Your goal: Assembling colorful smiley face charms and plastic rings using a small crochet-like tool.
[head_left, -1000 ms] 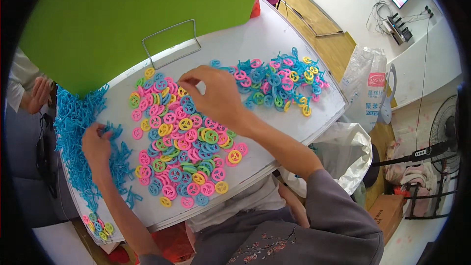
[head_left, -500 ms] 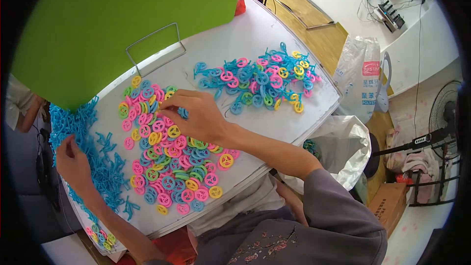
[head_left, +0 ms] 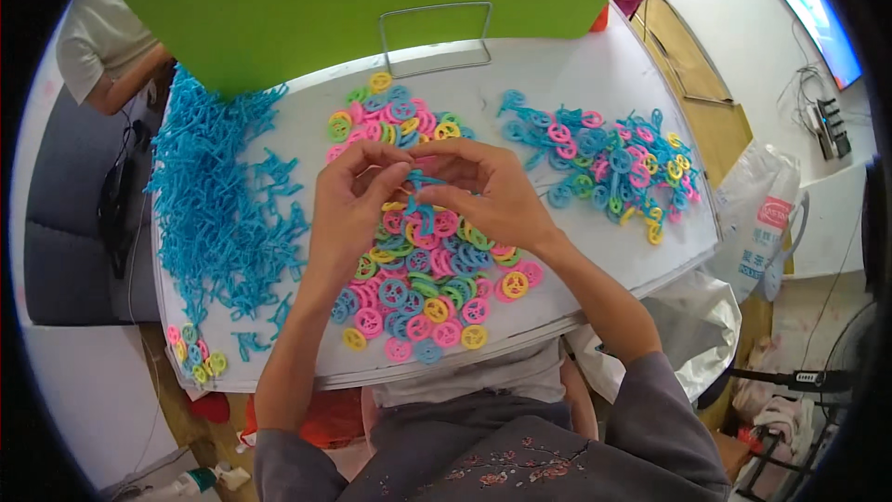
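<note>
Since the earlier frame both hands have lifted off the heaps and come together over the centre of the white table (head_left: pixel 595 251): the left hand (head_left: pixel 351 209) and the right hand (head_left: pixel 488 193) now pinch one small blue plastic branched piece (head_left: pixel 420 188) between their fingertips, fingers narrowed on it. It is held just above the mixed pile of pink, yellow, green and blue plastic wheel-shaped rings (head_left: pixel 423 293). A heap of blue plastic branched pieces (head_left: pixel 218 200) lies left, a smaller mixed cluster of joined rings and blue pieces (head_left: pixel 604 163) lies far right, and a green board (head_left: pixel 353 0) stands at the far edge.
</note>
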Demonstrator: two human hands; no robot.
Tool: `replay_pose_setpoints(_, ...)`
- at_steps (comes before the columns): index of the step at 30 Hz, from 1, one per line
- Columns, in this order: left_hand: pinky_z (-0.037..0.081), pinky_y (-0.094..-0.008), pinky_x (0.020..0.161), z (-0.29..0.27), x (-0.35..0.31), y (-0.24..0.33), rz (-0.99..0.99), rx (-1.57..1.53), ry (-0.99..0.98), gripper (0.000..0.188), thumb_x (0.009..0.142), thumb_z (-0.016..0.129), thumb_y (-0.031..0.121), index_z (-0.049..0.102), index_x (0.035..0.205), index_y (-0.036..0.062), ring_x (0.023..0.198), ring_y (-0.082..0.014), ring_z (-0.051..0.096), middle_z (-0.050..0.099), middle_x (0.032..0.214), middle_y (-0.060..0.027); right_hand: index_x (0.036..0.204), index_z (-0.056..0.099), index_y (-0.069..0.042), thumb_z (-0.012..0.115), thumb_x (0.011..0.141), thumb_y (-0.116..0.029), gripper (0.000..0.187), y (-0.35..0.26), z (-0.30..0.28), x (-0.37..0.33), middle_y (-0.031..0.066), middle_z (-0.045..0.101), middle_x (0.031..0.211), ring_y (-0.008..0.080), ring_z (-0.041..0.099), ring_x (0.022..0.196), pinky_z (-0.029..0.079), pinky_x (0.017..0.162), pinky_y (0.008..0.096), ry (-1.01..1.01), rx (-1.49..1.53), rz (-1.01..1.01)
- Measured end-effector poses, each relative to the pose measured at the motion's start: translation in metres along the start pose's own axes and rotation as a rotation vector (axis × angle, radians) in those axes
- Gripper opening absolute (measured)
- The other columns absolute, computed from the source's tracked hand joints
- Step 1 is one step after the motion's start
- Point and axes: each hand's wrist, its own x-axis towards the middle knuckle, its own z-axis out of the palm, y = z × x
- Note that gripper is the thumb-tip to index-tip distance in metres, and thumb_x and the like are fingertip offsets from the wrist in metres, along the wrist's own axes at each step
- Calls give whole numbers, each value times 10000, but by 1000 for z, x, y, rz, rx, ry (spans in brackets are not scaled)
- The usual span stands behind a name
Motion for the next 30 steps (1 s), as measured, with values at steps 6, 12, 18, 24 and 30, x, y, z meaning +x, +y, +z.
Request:
replay_pose_setpoints(6,472,-281,585,-18,11,-6,146,181,187,84,867,622,64,623,936,16,746,-129,602,612,856,-44,1126,615,8,631,868,-57,266,7,-7,5,69,649,928,102,636,828,514,740,235,16,-28,142)
replay_pose_setpoints(12,490,-315,674,-31,6,-19,224,822,-85,219,744,681,10,626,956,16,771,-197,629,637,850,-100,1004,618,42,632,886,-114,196,7,-18,6,52,653,834,108,647,807,514,692,233,170,-33,112)
replay_pose_setpoints(18,496,-322,682,-24,3,-24,267,816,-94,203,725,671,-40,630,922,-18,765,-229,637,625,840,-127,987,578,61,649,881,-139,237,15,-14,12,81,646,881,128,645,824,520,706,246,194,39,59)
replay_pose_setpoints(24,539,-278,646,-12,4,-16,192,410,-9,142,870,581,-1,649,995,-5,802,-186,655,637,924,-94,975,532,51,643,887,-150,246,21,-11,10,95,646,877,122,637,821,513,673,242,212,9,103)
replay_pose_setpoints(30,577,-265,648,3,0,-14,173,302,21,157,913,558,38,614,1047,-20,860,-155,643,632,958,-74,987,521,37,629,901,-183,260,12,-6,4,90,657,865,103,639,768,494,588,220,214,114,123)
